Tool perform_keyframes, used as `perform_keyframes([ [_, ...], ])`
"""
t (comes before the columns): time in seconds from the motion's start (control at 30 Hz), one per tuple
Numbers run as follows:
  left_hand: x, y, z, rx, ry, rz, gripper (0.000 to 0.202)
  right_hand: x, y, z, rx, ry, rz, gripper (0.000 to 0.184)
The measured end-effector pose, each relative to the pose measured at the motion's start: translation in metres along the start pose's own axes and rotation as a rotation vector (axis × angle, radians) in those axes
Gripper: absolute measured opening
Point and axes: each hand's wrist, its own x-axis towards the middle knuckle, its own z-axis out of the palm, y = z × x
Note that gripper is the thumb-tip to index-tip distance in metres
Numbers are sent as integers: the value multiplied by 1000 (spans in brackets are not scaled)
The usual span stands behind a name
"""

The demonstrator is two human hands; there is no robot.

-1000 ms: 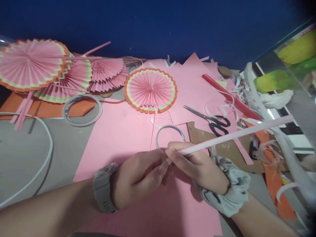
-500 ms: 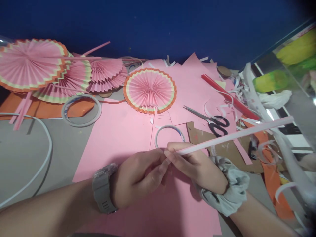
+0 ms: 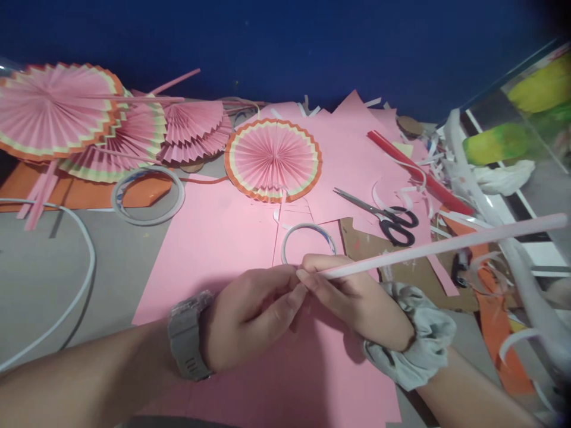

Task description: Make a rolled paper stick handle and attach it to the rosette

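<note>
A long, narrow paper strip [image 3: 446, 245], white on its face with a pink edge, slants up to the right from my fingers. My right hand [image 3: 352, 294] pinches it near its lower end between thumb and fingers. My left hand [image 3: 250, 315] is closed too, its thumb and index finger meeting the right fingertips at that same end, which the fingers cover. Under both hands lies a large pink paper sheet [image 3: 214, 238]. Just beyond them a roll of tape [image 3: 285, 241] lies flat on the pink paper, partly hidden by my right hand.
A round pleated paper fan [image 3: 274, 157] lies ahead, with several more fans [image 3: 57, 113] piled left. Another tape roll [image 3: 116, 205] sits near them. Black-handled scissors [image 3: 397, 223], a red strip [image 3: 414, 169], cardboard [image 3: 370, 238] and paper scraps spread to the right.
The strip's free end reaches farther right and slightly lower than before. Both hands keep nearly the same pose, fingertips together. The view has shifted slightly.
</note>
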Motion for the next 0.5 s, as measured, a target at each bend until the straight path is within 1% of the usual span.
perform_keyframes([
  [0.13, 0, -1, 0, -38, -14, -13, 34, 1, 0, -1, 41, -9, -3, 29],
  [0.23, 1, 0, 1, -61, 2, -22, 33, 1, -1, -2, 70, -25, -13, 29],
  [0.37, 2, 1, 1, -94, -2, -40, 34, 1, -3, -2, 60, 6, -57, 31],
  [0.5, 1, 1, 0, -95, -2, -30, 31, 0, -4, -1, 33, 31, -82, 32],
])
